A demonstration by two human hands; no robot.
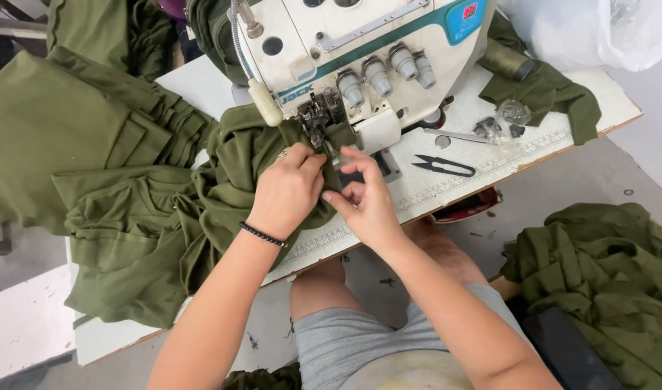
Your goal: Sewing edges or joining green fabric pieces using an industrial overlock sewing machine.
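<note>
We have both hands on the green cloth (222,180) at the presser foot (318,124) of the serger (360,50). Our left hand (286,193) is clenched on a bunched fold of it, knuckles just short of the foot. Our right hand (363,202) pinches the cloth's edge between thumb and fingertips, right beside the left grip (the two nearly touch). From both grips the foot lies straight ahead, very near, the left hand slightly nearer. The cloth trails away leftward from the left grip across the bench (446,180); snips (444,167) lie to the right of the right grip.
</note>
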